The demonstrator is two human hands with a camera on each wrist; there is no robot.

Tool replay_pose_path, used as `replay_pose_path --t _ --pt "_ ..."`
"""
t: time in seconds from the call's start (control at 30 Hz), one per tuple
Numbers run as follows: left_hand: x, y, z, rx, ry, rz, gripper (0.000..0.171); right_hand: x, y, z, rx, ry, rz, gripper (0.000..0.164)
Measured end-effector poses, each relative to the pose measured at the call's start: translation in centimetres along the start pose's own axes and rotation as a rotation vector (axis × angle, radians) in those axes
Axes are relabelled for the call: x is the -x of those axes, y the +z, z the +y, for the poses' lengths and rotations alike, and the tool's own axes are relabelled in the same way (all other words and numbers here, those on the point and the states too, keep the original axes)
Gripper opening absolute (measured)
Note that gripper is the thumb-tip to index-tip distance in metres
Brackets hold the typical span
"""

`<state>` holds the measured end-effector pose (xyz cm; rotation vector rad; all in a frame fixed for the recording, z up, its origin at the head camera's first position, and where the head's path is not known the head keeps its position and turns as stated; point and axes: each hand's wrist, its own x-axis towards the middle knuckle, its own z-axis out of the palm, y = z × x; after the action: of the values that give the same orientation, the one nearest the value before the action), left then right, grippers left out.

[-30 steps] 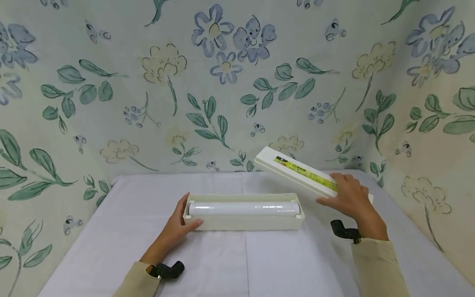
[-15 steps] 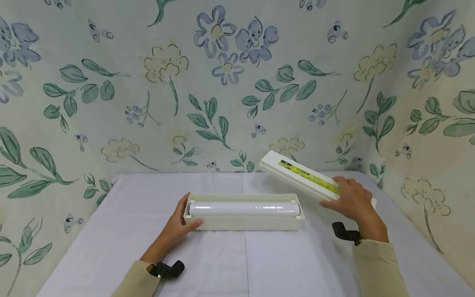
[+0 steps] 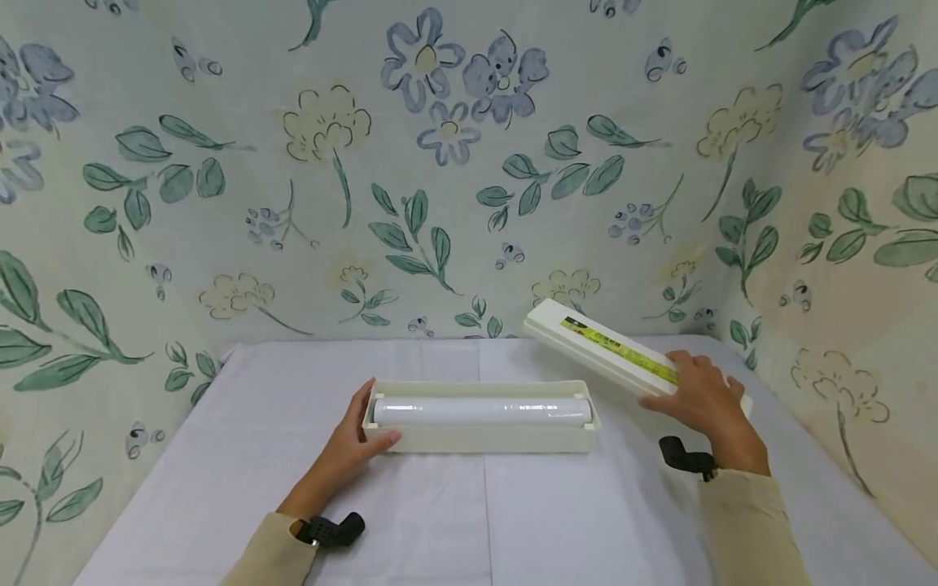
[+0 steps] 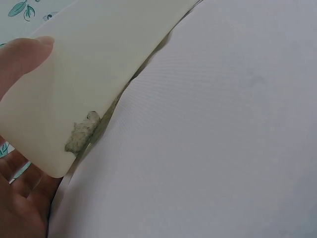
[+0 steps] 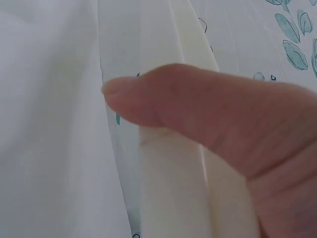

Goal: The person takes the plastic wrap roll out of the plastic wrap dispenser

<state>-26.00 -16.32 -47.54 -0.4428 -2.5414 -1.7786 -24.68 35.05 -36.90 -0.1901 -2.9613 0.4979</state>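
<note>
A long cream cling film box stands on the cloth with its top off. Inside it lies a white shiny roll of film. My left hand grips the box's left end, thumb on the front wall. In the left wrist view, a rough grey patch marks the box wall near a lower corner. To the right, my right hand holds the white lid with its green-yellow label, tilted and apart from the box. The right thumb lies across the lid's edge in the right wrist view.
A white cloth with a centre crease covers the table. Floral fabric hangs behind it and at both sides. A black wrist camera sits on the left wrist, another black camera on the right.
My right hand has carried the lid a little to the right and slightly down, away from the box. The left hand and the box have stayed in place.
</note>
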Motion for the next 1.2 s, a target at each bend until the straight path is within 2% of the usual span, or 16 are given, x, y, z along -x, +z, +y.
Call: replay_pose_path --t 0.43,0.63,0.9,1.1,1.2 --pt "0.0 0.0 0.1 0.003 -0.005 0.004 0.098 -0.3 0.9 1.4 -0.007 0.047 -0.034 0.100" --pt "0.2 0.1 0.5 -0.011 -0.020 -0.002 0.098 -0.3 1.1 2.4 -0.004 0.070 -0.010 0.101" --pt "-0.1 -0.1 0.2 -0.025 -0.004 0.004 0.099 -0.6 0.9 3.1 -0.009 0.081 -0.014 0.102" --pt "-0.2 -0.2 0.1 -0.016 0.005 -0.006 0.098 -0.2 0.8 3.7 -0.023 0.104 -0.048 0.104" --pt "-0.2 -0.2 0.1 -0.007 0.004 -0.015 0.097 -0.3 0.9 4.1 -0.019 0.117 -0.032 0.101"
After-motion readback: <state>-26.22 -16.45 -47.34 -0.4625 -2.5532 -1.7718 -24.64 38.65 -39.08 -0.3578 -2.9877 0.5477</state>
